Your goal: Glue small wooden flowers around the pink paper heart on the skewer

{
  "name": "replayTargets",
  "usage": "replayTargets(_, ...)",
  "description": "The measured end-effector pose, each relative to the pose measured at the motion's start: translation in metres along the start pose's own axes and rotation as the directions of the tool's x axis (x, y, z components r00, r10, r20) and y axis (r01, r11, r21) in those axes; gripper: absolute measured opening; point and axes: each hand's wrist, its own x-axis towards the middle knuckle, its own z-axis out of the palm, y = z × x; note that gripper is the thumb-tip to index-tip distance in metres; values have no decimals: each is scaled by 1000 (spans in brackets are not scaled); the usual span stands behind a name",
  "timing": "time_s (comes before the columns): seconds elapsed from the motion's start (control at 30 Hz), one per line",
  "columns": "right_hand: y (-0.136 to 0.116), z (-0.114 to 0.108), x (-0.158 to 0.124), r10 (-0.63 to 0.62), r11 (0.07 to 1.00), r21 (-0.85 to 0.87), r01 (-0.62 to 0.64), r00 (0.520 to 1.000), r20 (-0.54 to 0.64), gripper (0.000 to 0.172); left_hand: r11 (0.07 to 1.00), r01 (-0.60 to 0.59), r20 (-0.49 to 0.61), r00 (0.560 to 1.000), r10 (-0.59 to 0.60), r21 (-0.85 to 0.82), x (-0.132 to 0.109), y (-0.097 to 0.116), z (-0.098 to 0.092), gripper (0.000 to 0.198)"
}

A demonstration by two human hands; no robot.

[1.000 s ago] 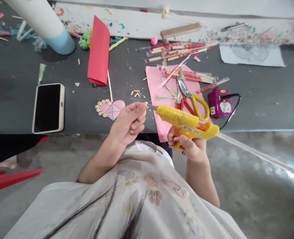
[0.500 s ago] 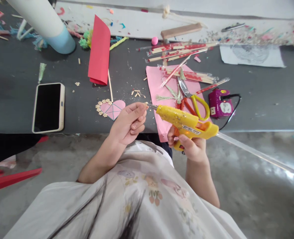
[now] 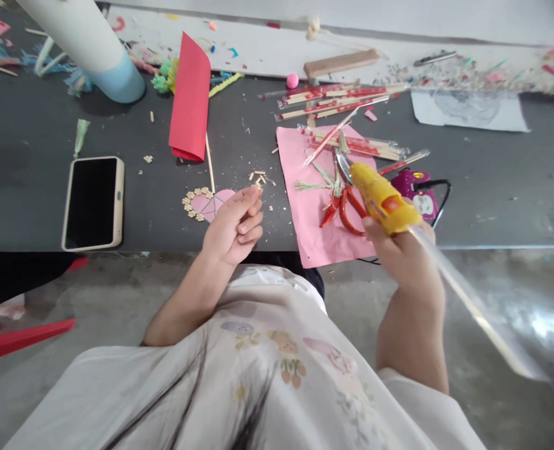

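Note:
My left hand (image 3: 236, 226) is closed in a pinch at the table's front edge. A small pale flower-shaped piece (image 3: 258, 185) shows at its fingertips, its details too small to make out. Just behind the hand lies a pink paper heart (image 3: 202, 205) on a stick (image 3: 210, 165), partly covered by my fingers. Small pale flower pieces (image 3: 189, 206) line the heart's left edge. My right hand (image 3: 406, 253) grips a yellow hot glue gun (image 3: 382, 197), its nozzle end pointing away over the pink paper (image 3: 305, 212). A long clear glue stick (image 3: 474, 300) sticks out of its back.
Scissors (image 3: 352, 212) lie on the pink paper, near wrapped wooden sticks (image 3: 342, 100). A purple power box (image 3: 418, 194) stands at the right. Leftward are a phone (image 3: 93, 203), folded red card (image 3: 190, 100) and a white-and-blue cylinder (image 3: 112, 69). Short stick bits (image 3: 259, 174) lie behind my left hand.
My right hand has swung the glue gun right and away from my left fingertips, turning its nozzle forward. My left hand has shifted slightly left, still pinching the small piece.

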Motion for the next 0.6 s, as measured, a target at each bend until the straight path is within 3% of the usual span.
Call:
replayTargets(0.1,0,-3,13,82,878,-472,-82,996,-21,41,1000,-5,-18,1000,5,-1,0,4,-3,22)
replayTargets(0.2,3,7,25,92,711,-700,-73,996,-10,40,1000,-5,-21,1000,4,-20,0,8,-6,24)
replayTargets(0.33,7,21,33,123,615,-789,-19,990,71,40,999,-4,-18,1000,3,-52,-1,11,-11,26)
replayTargets(0.47,-1,14,32,157,558,-826,80,967,200,47,999,-12,1,1000,12,-50,-3,13,-17,24)
replayTargets(0.6,-25,3,31,-2,564,-798,213,967,256,40,999,-31,11,999,32,-38,-4,14,-22,23)
